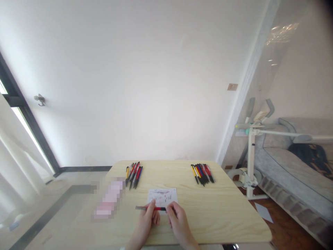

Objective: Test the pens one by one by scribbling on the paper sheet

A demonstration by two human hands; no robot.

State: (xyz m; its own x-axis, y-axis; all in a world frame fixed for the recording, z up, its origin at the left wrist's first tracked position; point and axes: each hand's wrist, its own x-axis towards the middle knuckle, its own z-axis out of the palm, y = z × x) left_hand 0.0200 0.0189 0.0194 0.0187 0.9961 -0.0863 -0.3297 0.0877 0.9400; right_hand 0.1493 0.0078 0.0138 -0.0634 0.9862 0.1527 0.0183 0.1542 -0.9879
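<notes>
Left hand (148,217): reaching in low, thumb uppermost, fingers clamped around a red ballpoint pen (158,208).
Right hand (178,217): angled inward, fingers pinched at its black end.
Pen: roughly level, over the marked paper (162,196) on the counter (213,215).

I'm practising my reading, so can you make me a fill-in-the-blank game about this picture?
The left grip holds a ____.
The paper lies on the ____.
The other pens lie in ____ bunches.
The socket is on the ____.
Missing words: pen; table; two; wall.
</notes>
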